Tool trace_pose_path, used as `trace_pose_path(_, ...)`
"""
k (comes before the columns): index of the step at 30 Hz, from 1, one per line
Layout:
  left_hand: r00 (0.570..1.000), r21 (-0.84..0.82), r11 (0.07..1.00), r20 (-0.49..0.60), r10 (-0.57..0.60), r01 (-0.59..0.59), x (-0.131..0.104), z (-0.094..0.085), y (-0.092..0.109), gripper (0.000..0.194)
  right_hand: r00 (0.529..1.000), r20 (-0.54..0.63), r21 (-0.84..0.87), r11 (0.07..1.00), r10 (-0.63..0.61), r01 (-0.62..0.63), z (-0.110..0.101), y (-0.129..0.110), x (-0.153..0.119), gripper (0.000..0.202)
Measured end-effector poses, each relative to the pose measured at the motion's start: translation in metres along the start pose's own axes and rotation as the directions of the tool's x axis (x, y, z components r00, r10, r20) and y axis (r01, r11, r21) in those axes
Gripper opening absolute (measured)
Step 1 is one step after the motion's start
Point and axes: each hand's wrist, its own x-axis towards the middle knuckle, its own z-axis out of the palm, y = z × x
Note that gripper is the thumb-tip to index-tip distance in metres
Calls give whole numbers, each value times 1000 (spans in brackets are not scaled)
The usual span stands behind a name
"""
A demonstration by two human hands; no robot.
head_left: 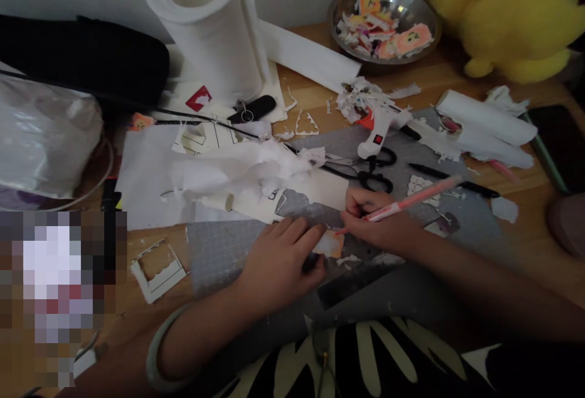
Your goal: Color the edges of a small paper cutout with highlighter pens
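Observation:
My right hand (372, 218) is closed around an orange-red pen (397, 206), whose tip touches the edge of a small white paper piece with orange edges (329, 244). That piece lies on the grey cutting mat (214, 252). Fingers of my left hand (287, 258) press on it from the left, thumb at its lower edge. A bangle (158, 349) circles my left wrist. Cut card and crumpled white paper (214, 169) lie just beyond my hands. Black-handled scissors (375, 180) rest above my right hand.
A paper towel roll (205, 38) stands at the back. A metal bowl (338, 20) holds orange and pink scraps. Near it lies a white glue gun (381, 127). A black pen (457, 180), a phone (560, 142) and a yellow plush toy (493, 14) are on the right.

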Motion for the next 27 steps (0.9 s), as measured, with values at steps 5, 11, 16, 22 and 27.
trace_pose_path(5, 1000, -7, 1000, 1, 1, -1, 0, 0, 0, 34, 998, 44, -13, 998, -54, 54, 0, 0, 1, 25)
trace_pose_path(11, 1000, -3, 1000, -3, -1, 1, 0, 0, 0, 35, 997, 40, -21, 997, -69, 70, 0, 1, 1, 25)
trace_pose_path(16, 1000, 0, 1000, -6, 6, -6, 0, 0, 0, 34, 1000, 16, 11, 1000, -19, 19, 0, 0, 1, 23)
trace_pose_path(22, 1000, -12, 1000, -6, 2, -2, 0, 0, 0, 34, 999, 42, 43, 999, 8, -10, -1, 0, 1, 23)
trace_pose_path(27, 1000, -7, 1000, -2, -1, 1, 0, 0, 1, 34, 997, 65, -11, 999, -49, 49, 0, 0, 1, 24)
